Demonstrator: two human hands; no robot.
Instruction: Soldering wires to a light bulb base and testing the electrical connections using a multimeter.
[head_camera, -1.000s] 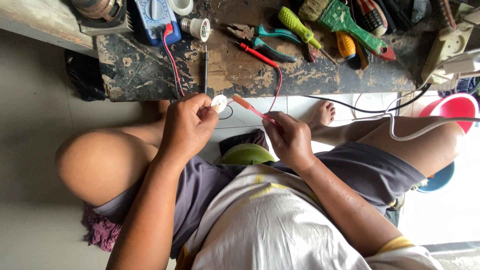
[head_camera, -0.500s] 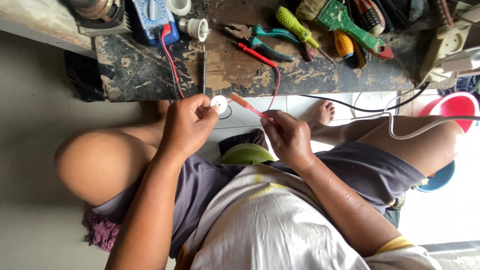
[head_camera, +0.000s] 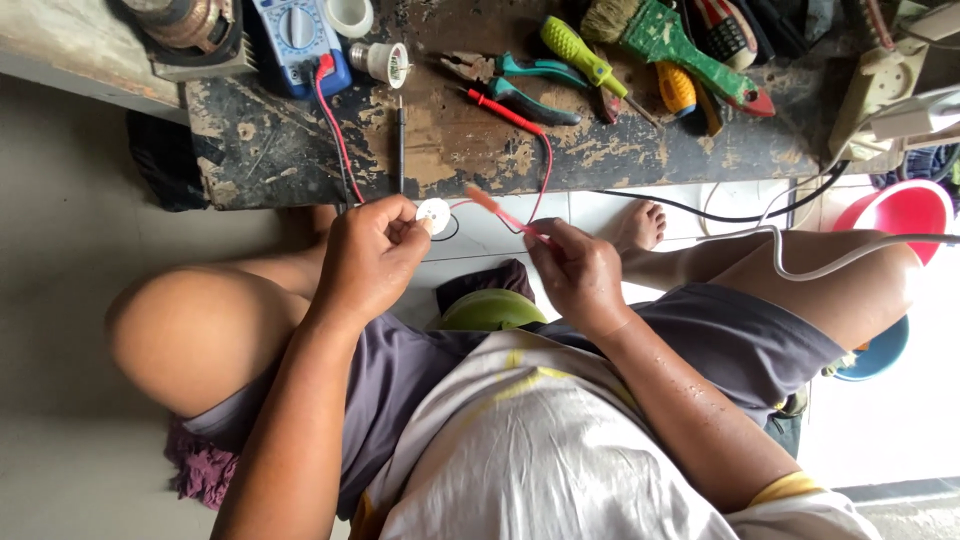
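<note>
- Small white round disc (head_camera: 433, 214): flat, pale, coin-like, with a darker mark near its middle; detail too fine to read, possibly a small circuit piece. It sits in front of the knees, just below the bench edge, over the pale floor.
- Left hand (head_camera: 375, 255): curled nearly closed, thumb and fingertips pinching the disc at its near edge. A thin dark wire loops just beside it.
- Right hand (head_camera: 575, 270): closed in a pen-like grip on a slim red probe (head_camera: 503, 213). Its tip slants up and left toward the disc; tip and disc look just apart, though contact cannot be ruled out at this angle.
- Red lead runs from the probe area up over the bench edge.
- Workbench (head_camera: 470, 150): dark, worn wooden board, scuffed with pale patches, crowded along its far side.
- On it: blue multimeter (head_camera: 300, 40) at left with a red lead plugged in; black probe (head_camera: 400, 140) lying upright near it; small white bulb socket (head_camera: 383, 62); teal-handled pliers (head_camera: 520, 80); yellow-green screwdriver (head_camera: 585, 60); green-handled brush (head_camera: 680, 45).
- Right end: cream power strip (head_camera: 880, 85) with white and black cables trailing down across the person's leg.
- Floor: light tiles, bare foot resting beyond the bench edge.
- Red plastic basin (head_camera: 905, 210) at right; green rounded object (head_camera: 490, 310) between the thighs.
- Person seated low, grey shorts, white shirt.
</note>
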